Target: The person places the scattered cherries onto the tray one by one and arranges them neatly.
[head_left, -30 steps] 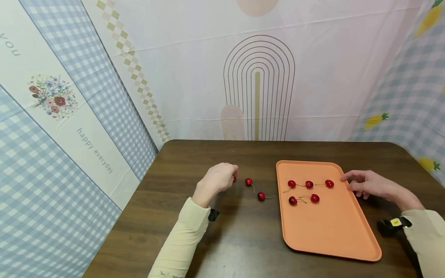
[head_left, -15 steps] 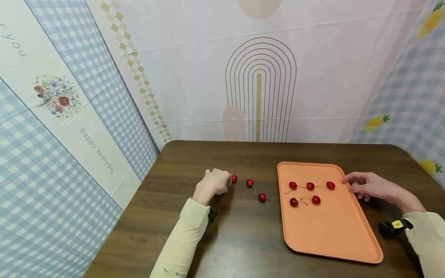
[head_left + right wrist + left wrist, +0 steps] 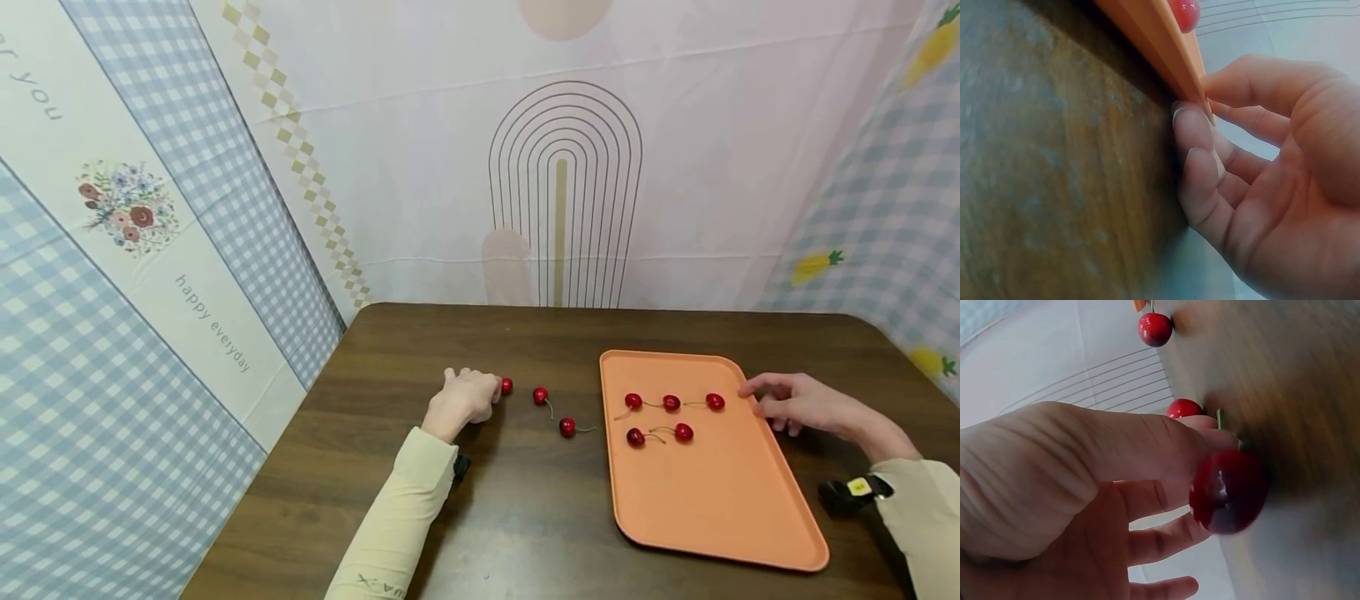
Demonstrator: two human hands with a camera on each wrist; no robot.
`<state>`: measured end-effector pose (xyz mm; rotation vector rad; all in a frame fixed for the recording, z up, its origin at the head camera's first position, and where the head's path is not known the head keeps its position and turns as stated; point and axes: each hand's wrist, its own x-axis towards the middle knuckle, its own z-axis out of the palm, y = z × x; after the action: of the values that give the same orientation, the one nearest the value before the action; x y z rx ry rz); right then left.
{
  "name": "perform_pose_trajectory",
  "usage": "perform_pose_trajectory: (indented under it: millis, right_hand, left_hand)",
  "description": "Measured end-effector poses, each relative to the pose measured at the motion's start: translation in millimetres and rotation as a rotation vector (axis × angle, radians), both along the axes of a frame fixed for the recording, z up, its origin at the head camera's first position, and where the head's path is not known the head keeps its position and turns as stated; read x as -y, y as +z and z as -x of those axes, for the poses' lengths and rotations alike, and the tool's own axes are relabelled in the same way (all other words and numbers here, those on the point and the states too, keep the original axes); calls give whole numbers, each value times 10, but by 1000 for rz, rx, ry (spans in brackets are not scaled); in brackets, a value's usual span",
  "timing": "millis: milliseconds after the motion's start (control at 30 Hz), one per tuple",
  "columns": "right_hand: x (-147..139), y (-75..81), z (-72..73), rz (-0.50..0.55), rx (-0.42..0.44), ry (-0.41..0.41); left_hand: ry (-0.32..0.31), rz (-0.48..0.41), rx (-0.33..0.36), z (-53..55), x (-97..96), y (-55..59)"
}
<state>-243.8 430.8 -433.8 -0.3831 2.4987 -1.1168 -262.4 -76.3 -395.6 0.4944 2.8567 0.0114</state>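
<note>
My left hand [image 3: 467, 398] reaches low over the dark wooden table, its thumb and forefinger pinching the stem end of a red cherry [image 3: 1229, 494], which looms large in the left wrist view. In the head view, a cherry [image 3: 507, 386] shows right at those fingertips. Two more lie to its right on the wood, a middle cherry [image 3: 541, 396] and a nearer cherry [image 3: 567, 427] with its stem toward the tray. On the right, my right hand [image 3: 806, 407] grips the orange tray [image 3: 712, 508] by its right rim, thumb on top, other fingers curled below the edge.
Several cherries with stems lie in two loose rows on the tray's far half, among them a cherry [image 3: 715, 402] near the right rim. A patterned cloth backdrop [image 3: 420, 167] hangs behind the table [image 3: 525, 533], with checked cloth at both sides.
My left hand has come down and slightly left, leaving the cherry at its fingertips more visible in the head view. The right hand keeps its place on the tray rim.
</note>
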Motion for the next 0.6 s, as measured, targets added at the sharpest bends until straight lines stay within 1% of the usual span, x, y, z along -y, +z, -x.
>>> perform_pose_trajectory:
  millis: [167,267,433,600]
  right_hand:
    - [6,-11,8,-1,2,7]
    - [9,-13,14,1,2,10]
    - [-2,-22,14,-2,5,8]
    - [-5,-37,26,-19,1,-3]
  left_hand:
    - [-10,10,40,3,-19,4]
    - [-22,11,48,1,-24,33]
    - [-58,-21,29,-39,-59,154]
    - [-104,-76,-17,-81,-145,262]
